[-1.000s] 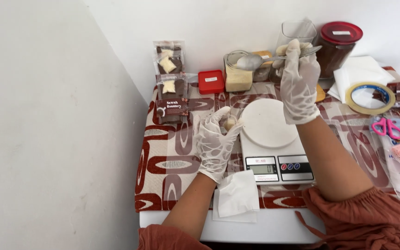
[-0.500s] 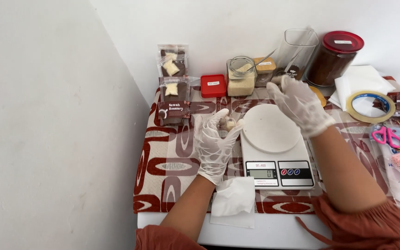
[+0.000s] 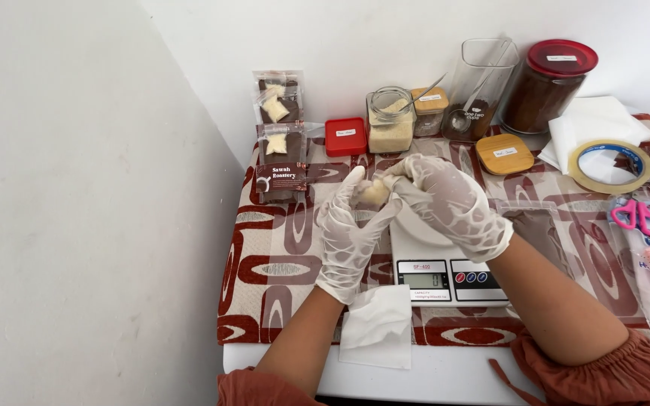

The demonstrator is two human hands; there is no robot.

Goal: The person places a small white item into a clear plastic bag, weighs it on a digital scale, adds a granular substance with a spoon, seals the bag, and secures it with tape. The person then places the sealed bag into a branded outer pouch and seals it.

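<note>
Gloved left hand (image 3: pixel 351 237) and gloved right hand (image 3: pixel 449 203) (fingers closed) both gripping a small pale sachet (image 3: pixel 374 193), above digital kitchen scale (image 3: pixel 445 280), patterned tablecloth (image 3: pixel 265 248) beneath

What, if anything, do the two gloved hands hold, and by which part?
Both hands, the left hand and right hand, hold a small clear pouch of pale powder, pinching it at its top edge above the scale.

My table (image 3: pixel 445 380) sits pushed into a corner, a plain white wall (image 3: pixel 77 210) close on my left and another behind. Soft, even daylight falls across both (no hard shadows). A red-and-cream patterned cloth (image 3: pixel 265 271) covers the white tabletop.
</note>
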